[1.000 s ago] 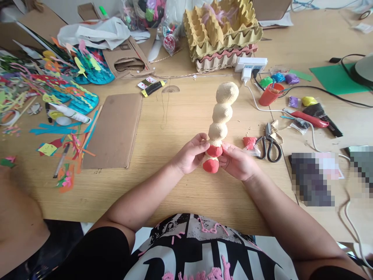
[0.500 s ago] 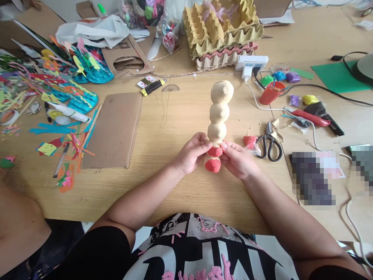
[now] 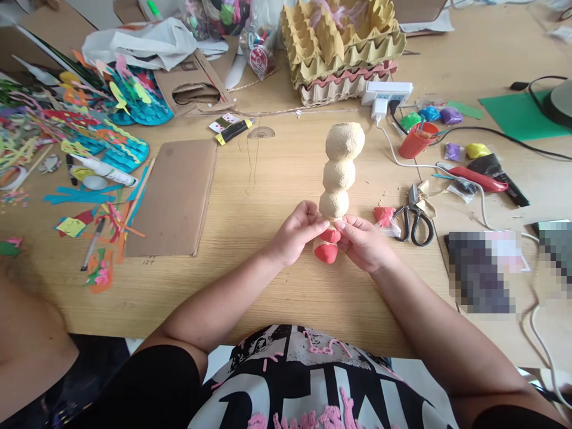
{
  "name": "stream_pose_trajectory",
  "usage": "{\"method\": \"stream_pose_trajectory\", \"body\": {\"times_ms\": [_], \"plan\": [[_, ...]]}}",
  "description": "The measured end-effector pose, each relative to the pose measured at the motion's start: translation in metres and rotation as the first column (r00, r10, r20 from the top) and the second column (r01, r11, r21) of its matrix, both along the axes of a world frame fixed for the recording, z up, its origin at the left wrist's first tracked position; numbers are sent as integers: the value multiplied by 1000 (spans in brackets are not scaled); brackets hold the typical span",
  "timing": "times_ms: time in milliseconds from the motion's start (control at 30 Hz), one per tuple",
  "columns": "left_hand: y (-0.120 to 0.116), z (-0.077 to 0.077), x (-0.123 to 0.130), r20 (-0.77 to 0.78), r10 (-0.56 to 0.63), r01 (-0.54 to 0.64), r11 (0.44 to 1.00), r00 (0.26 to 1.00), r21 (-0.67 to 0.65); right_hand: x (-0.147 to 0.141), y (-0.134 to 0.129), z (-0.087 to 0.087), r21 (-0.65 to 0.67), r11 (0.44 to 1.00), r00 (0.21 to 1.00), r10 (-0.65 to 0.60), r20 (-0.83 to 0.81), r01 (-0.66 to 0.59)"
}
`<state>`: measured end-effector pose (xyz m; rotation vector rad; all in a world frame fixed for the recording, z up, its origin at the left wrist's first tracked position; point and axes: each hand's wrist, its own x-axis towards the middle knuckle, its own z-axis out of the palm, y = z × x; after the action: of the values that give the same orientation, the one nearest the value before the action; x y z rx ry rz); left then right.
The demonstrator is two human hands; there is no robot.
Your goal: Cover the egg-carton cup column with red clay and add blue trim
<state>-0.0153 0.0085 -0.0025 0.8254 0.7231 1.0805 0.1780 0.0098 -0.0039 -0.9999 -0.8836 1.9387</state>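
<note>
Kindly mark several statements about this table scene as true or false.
1. The left hand and right hand both hold the knobbly cream and red object. True.
2. Its red parts are at the upper end in the picture. False: they are at the lower end.
3. The black-handled metal scissors lie left of the flat brown cardboard sheet. False: they lie right of it.
4. A red cylindrical cup is near the white power strip. True.

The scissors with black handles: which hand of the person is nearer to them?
The right hand. It is left of the scissors, not touching them; the left hand is farther left.
</note>
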Motion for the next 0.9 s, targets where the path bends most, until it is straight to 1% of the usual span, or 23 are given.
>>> {"method": "stream_pose_trajectory", "body": {"times_ms": [100, 167, 300, 400, 533, 700, 900], "plan": [[0, 0, 0, 7, 3, -2, 1000, 1000, -5, 0, 1, -1, 1, 1000, 1000, -21, -20, 21], [1, 0, -1, 23, -14, 15, 999, 1000, -39, 1, 1, 0, -2, 1000, 997, -30, -70, 30], [1, 1, -5, 53, -68, 73, 993, 996, -96, 5, 2, 4, -34, 998, 988, 42, -152, -47], [1, 1, -6, 58, -104, 108, 991, 993, -76, 7, 1, 5, -39, 995, 985, 90, -146, -96], [1, 1, -7, 75, -149, 154, 985, 986, -76, 8, 1, 1, -26, 991, 982, 130, -138, -135], [1, 0, -6, 88, -163, 173, 979, 983, -110, 11, 2, -3, -16, 990, 988, 136, -68, -137], [1, -1, -6, 69, -164, 170, 982, 984, -88, 8, 1, 1, -10, 992, 992, 128, -21, -128]]}}
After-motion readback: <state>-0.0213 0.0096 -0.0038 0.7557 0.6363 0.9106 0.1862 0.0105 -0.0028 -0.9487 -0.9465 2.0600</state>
